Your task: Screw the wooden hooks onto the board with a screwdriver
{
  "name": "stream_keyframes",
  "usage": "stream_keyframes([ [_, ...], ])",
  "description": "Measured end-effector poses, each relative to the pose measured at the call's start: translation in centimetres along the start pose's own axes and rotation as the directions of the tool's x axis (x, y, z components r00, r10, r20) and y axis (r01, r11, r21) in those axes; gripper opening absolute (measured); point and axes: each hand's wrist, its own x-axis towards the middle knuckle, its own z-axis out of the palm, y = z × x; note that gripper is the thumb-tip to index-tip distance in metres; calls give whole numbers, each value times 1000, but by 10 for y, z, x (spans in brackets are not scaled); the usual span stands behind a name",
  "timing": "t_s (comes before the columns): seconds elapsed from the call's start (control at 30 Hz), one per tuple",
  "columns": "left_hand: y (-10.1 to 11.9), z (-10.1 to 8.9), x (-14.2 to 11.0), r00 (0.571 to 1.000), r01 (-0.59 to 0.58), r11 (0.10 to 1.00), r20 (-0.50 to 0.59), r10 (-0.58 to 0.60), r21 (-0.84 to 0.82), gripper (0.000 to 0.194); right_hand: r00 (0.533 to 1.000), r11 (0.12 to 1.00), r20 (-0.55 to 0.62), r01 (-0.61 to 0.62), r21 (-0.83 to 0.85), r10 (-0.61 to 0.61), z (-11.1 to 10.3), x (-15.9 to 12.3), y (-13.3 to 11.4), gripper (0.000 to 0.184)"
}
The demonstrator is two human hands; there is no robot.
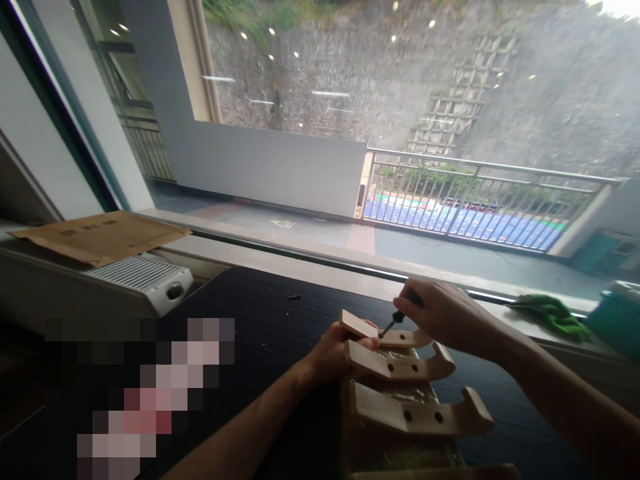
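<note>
A screwdriver (399, 316) with a dark handle is gripped in my right hand (431, 308), its shaft slanting down to the left. The tip meets a dark screw hole in the farthest wooden hook (357, 325). My left hand (334, 350) is closed around that hook's left part, its thumb beside the tip. Nearer to me are a second curved wooden hook (400, 362) and a third wooden hook (420, 408), each with two dark holes. They sit across a board wrapped in shiny clear film (400, 445). Part of another wooden piece (435, 472) shows at the bottom edge.
The dark table (270, 320) runs up to a window sill; a small dark scrap (295, 297) lies on it. Left stands a white slatted unit (145, 273) under a brown envelope (105, 235). On the right are a green cloth (550, 315) and a teal container (617, 317).
</note>
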Motion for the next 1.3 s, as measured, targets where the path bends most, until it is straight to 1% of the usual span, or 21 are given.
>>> stream_keyframes([
  [0.1, 0, 0, 0, 1000, -2, 1000, -6, 2, 3, 29, 1000, 1000, -16, -20, 11, 21, 2, 0, 6, 34],
  [0.2, -1, -1, 0, 1000, -4, 1000, 4, 4, 4, 30, 1000, 999, -10, 14, -31, -15, -1, -4, 7, 33],
  [0.3, -2, -1, 1, 1000, -8, 1000, 15, 8, -1, 29, 998, 993, 26, 59, -102, -57, -7, -8, 2, 23],
  [0.37, -2, -1, 1, 1000, -8, 1000, 21, 8, -8, 28, 995, 989, 54, 94, -115, -88, -10, -8, -4, 17],
  [0.43, -1, 0, 0, 1000, -6, 1000, 25, 7, -19, 25, 991, 986, 65, 125, -111, -118, -11, -7, -9, 16],
  [0.57, 3, 2, -1, 1000, 4, 999, 15, -3, -35, 22, 988, 983, 27, 154, -101, -152, -6, -1, -12, 17],
  [0.67, 5, 3, -1, 1000, 9, 999, -3, -10, -33, 22, 992, 989, -3, 124, -77, -125, -1, 1, -10, 19],
  [0.8, 3, 2, -1, 1000, 4, 1000, -2, -4, -18, 23, 999, 999, -17, 43, -30, -43, 4, 0, -7, 24],
  [0.87, 0, 0, 0, 1000, -3, 1000, 1, 3, -10, 24, 1000, 1000, -15, 3, -12, -4, 4, -2, -7, 24],
  [0.93, -2, -1, 1, 1000, -12, 1000, 3, 12, -4, 25, 1000, 1000, -16, -5, -18, 4, 2, -5, -9, 24],
  [1.0, -3, -1, 1, 1000, -22, 1000, 6, 22, -1, 26, 999, 998, -3, 35, -43, -35, -3, -8, -11, 21],
  [1.13, -3, 0, 1, 1000, -25, 1000, 1, 25, 0, 26, 989, 987, 74, 136, -80, -131, -12, -11, -15, 15],
  [1.2, -3, 1, 1, 1000, -25, 1000, 0, 25, -2, 24, 985, 984, 90, 153, -86, -145, -14, -10, -15, 16],
  [1.3, -3, 1, 1, 1000, -24, 1000, 2, 24, -6, 23, 985, 983, 80, 160, -93, -153, -13, -7, -15, 18],
])
